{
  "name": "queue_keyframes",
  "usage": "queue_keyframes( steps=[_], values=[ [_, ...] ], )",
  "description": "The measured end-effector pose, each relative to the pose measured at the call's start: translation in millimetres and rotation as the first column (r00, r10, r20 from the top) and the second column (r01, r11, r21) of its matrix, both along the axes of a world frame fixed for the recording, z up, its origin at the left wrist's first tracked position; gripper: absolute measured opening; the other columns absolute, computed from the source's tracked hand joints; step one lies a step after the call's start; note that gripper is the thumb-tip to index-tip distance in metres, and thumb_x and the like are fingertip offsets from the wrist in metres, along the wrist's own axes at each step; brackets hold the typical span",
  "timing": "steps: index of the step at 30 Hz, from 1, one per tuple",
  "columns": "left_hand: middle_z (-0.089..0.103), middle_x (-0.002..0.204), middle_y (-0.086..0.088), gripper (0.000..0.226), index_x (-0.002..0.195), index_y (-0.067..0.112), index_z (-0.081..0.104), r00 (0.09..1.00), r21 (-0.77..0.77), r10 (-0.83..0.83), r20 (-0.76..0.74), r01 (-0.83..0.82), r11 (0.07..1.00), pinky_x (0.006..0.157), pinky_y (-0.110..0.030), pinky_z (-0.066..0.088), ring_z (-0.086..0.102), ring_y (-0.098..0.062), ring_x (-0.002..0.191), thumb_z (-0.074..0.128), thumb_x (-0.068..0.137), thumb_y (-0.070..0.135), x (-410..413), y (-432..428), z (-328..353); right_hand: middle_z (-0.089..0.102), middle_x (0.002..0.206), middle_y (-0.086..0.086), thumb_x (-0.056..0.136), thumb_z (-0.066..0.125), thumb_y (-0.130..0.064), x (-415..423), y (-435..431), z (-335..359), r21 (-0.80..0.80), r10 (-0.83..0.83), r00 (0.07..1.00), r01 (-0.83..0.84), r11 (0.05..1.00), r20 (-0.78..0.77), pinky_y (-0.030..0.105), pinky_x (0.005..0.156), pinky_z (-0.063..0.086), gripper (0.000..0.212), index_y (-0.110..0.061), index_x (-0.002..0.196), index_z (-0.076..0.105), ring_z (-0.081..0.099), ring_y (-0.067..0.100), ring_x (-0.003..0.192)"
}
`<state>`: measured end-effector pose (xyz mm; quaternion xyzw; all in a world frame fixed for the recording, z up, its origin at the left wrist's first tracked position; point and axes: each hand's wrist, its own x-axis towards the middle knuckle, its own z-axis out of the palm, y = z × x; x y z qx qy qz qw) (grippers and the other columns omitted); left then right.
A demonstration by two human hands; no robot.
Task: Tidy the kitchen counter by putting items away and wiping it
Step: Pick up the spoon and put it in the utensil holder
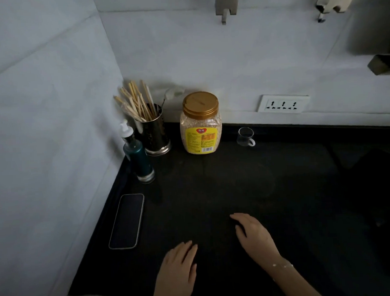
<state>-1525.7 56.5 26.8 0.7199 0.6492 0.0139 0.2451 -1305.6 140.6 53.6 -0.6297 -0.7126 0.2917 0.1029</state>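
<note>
Head view: the 2 hands, left hand (177,267) and right hand (253,237), are held flat over the black counter (280,188), fingers straight, gripping nothing. The phone (127,221) lies near the left hand, on its left. The jar (201,125) and glass cup (246,136) stand well ahead of both.

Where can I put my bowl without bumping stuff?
The bare middle of the counter is free, bordered by the oat jar, the phone, the left hand and right hand. Also free: right of the small glass cup. Crowded: the back-left corner with chopstick holder and pump bottle.
</note>
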Motion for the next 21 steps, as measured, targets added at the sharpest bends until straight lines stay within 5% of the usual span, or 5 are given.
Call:
queue_keyframes(
  steps=[5, 9, 11, 13, 21],
  values=[
    [0.083, 0.113, 0.005, 0.094, 0.102, 0.024, 0.087, 0.971, 0.039, -0.101, -0.219, 0.112, 0.993, 0.098, -0.029, 0.045, 0.08, -0.016, 0.102, -0.005, 0.109, 0.042, 4, -17, -16, 0.059, 0.113, -0.016, 0.094, 0.046, -0.021, 39, -51, 4, 0.008, -0.134, 0.991, 0.134, 0.991, -0.018, 0.006, 0.078, 0.039, 0.031, -0.027, 0.123, 0.055, 0.054, -0.005, 0.097],
    [0.077, 0.128, 0.006, 0.048, 0.115, 0.026, 0.082, 0.984, 0.018, -0.005, -0.175, 0.008, 1.0, 0.095, -0.032, 0.064, 0.076, -0.013, 0.115, 0.037, 0.108, 0.039, 15, -13, -2, 0.062, 0.101, -0.015, 0.093, 0.049, -0.02, 71, -92, -2, -0.062, -0.259, 0.965, 0.257, 0.964, -0.036, 0.012, 0.072, 0.045, 0.023, -0.028, 0.111, 0.062, 0.06, 0.002, 0.088],
    [0.045, 0.161, 0.012, 0.043, 0.149, 0.028, 0.056, 0.995, -0.001, 0.022, -0.097, -0.022, 1.0, 0.124, -0.033, 0.039, 0.045, -0.011, 0.149, 0.048, 0.107, 0.035, 15, -12, 0, 0.063, 0.099, -0.015, 0.092, 0.05, -0.021, 84, -111, -4, -0.103, -0.321, 0.946, 0.315, 0.943, -0.043, 0.016, 0.074, 0.046, 0.021, -0.032, 0.106, 0.062, 0.061, 0.003, 0.087],
    [0.02, 0.173, 0.012, 0.051, 0.162, 0.029, 0.032, 0.996, -0.037, 0.047, -0.077, -0.05, 0.998, 0.134, -0.031, 0.015, 0.017, -0.009, 0.161, 0.036, 0.112, 0.038, 17, -15, 3, 0.065, 0.094, -0.013, 0.091, 0.052, -0.019, 94, -135, -4, -0.128, -0.397, 0.915, 0.386, 0.914, -0.074, 0.017, 0.069, 0.046, 0.021, -0.034, 0.101, 0.062, 0.061, 0.003, 0.083],
    [0.033, 0.17, -0.006, 0.05, 0.159, 0.015, 0.041, 0.995, 0.007, -0.01, -0.103, 0.011, 1.0, 0.131, -0.038, 0.028, 0.028, -0.023, 0.158, 0.042, 0.111, 0.029, 16, -19, 10, 0.066, 0.065, 0.001, 0.086, 0.054, -0.001, 111, -275, -56, -0.43, -0.849, 0.465, 0.733, 0.528, -0.249, 0.016, 0.051, 0.044, 0.024, -0.016, 0.074, 0.066, 0.061, 0.014, 0.059]
  ],
)
